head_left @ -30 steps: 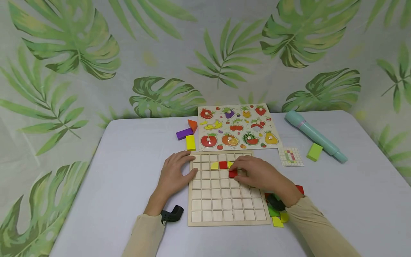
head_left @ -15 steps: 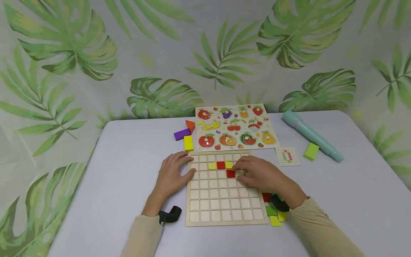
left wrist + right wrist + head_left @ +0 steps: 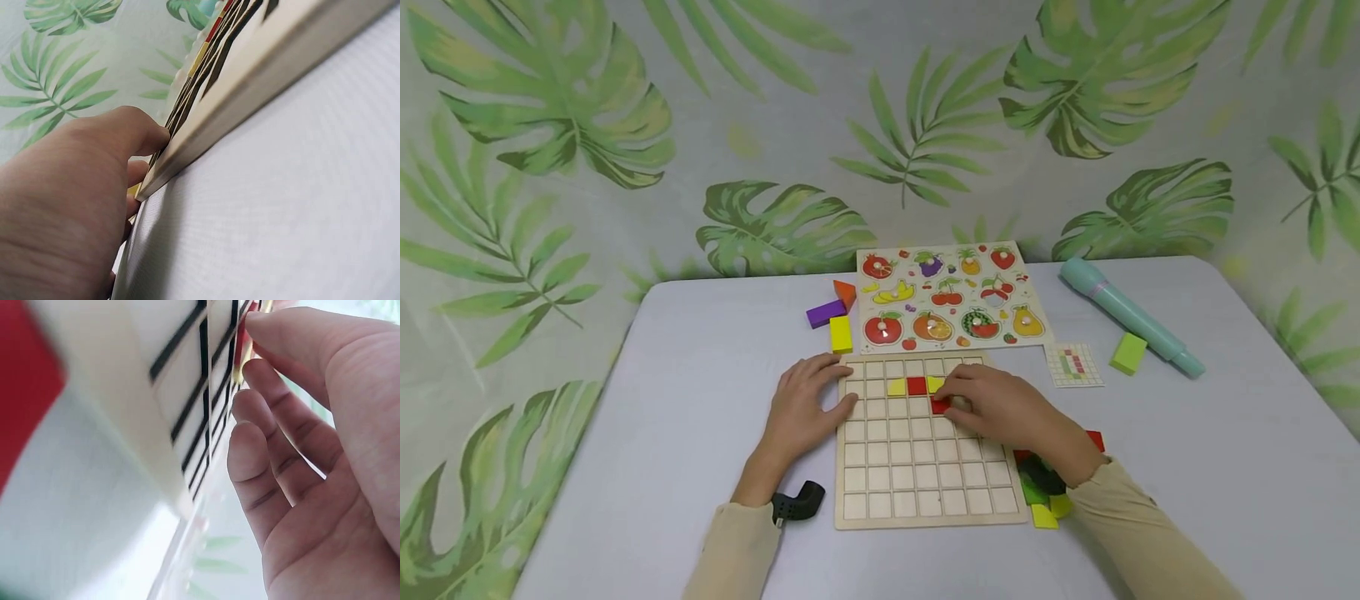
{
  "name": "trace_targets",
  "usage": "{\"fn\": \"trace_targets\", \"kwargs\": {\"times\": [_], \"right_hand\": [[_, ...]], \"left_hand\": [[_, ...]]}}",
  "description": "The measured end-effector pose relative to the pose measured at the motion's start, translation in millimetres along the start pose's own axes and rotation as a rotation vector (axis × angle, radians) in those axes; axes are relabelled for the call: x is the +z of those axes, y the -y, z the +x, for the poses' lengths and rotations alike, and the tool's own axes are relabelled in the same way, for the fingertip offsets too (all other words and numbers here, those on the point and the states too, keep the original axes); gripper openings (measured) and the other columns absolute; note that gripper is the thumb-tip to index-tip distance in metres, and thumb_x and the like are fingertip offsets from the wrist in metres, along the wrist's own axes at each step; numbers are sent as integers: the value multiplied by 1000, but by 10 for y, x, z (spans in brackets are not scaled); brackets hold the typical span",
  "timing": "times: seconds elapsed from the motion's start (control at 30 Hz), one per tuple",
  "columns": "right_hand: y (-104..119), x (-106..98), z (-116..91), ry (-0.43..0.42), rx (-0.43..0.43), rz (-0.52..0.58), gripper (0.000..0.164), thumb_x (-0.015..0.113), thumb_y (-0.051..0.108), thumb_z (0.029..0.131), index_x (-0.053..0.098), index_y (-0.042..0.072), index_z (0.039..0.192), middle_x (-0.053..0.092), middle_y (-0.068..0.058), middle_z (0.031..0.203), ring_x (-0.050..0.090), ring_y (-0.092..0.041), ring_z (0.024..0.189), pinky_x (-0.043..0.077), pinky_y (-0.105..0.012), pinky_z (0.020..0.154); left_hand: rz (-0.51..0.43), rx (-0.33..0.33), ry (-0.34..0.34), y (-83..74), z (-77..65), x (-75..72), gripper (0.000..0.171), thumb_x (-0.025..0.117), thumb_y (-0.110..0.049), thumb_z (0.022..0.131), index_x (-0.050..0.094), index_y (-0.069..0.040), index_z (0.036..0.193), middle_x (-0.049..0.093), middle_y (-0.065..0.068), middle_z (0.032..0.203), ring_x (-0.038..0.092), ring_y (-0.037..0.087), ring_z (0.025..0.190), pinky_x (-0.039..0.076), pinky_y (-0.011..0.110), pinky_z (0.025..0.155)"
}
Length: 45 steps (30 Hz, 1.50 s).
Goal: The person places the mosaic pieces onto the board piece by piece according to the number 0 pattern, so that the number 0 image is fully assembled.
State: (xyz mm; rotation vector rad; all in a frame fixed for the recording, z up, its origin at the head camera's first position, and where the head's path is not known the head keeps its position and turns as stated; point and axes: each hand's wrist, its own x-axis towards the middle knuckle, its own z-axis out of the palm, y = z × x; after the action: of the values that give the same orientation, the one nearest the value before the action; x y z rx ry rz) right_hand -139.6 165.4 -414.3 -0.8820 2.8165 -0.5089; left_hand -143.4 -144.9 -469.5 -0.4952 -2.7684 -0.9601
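A square wooden grid board (image 3: 932, 475) lies on the table. My left hand (image 3: 805, 404) rests at its upper left edge, thumb and forefinger spread and touching the frame. The right hand (image 3: 1000, 404) reaches over the upper right part, pinching a red square tile (image 3: 938, 406) between thumb and forefinger in a third-row cell. One row above sit a yellow tile (image 3: 897, 387), another red square tile (image 3: 917, 386) and a second yellow tile (image 3: 933, 384), partly covered by fingers. In the right wrist view the other fingers are loosely bent beside the board (image 3: 181, 431).
Loose yellow tiles (image 3: 1045, 516) and other coloured tiles lie under the right wrist. A fruit puzzle board (image 3: 951, 296), pattern card (image 3: 1075, 365), green block (image 3: 1127, 353) and teal microphone-shaped object (image 3: 1131, 317) lie behind. Purple (image 3: 826, 314), yellow (image 3: 841, 334) and orange (image 3: 844, 293) blocks stand left.
The right hand came away from the third-row red tile half a second ago and has moved left back onto it. The left hand stays on the board; the view shifted slightly.
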Motion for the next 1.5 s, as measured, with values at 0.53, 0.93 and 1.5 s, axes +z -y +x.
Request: {"fn": "trace_targets", "kwargs": {"times": [0.53, 0.93, 1.5], "right_hand": [[-579, -229, -860, -119, 113, 34, 24, 80, 21, 90, 76, 22, 114, 70, 9, 110, 57, -6, 87, 54, -26, 71], [-845, -225, -1368, -144, 156, 1, 34, 86, 17, 82, 75, 23, 114, 69, 10, 110, 55, -2, 85, 53, -24, 70], [-944, -196, -1373, -153, 181, -41, 32, 88, 20, 82, 76, 23, 111, 69, 11, 106, 55, -6, 86, 54, -26, 69]], "left_hand": [[3, 3, -3, 8, 6, 8, 36, 76, -30, 91, 74, -13, 123, 62, 8, 142, 52, 30, 137, 30, 55, 122], [5, 2, 2, 16, 8, 11, 36, 75, -30, 92, 73, -14, 124, 61, 8, 143, 50, 30, 139, 29, 55, 123], [-1, -2, 3, 8, 5, 4, 36, 75, -31, 92, 73, -13, 123, 62, 8, 143, 51, 31, 138, 30, 55, 122]]}}
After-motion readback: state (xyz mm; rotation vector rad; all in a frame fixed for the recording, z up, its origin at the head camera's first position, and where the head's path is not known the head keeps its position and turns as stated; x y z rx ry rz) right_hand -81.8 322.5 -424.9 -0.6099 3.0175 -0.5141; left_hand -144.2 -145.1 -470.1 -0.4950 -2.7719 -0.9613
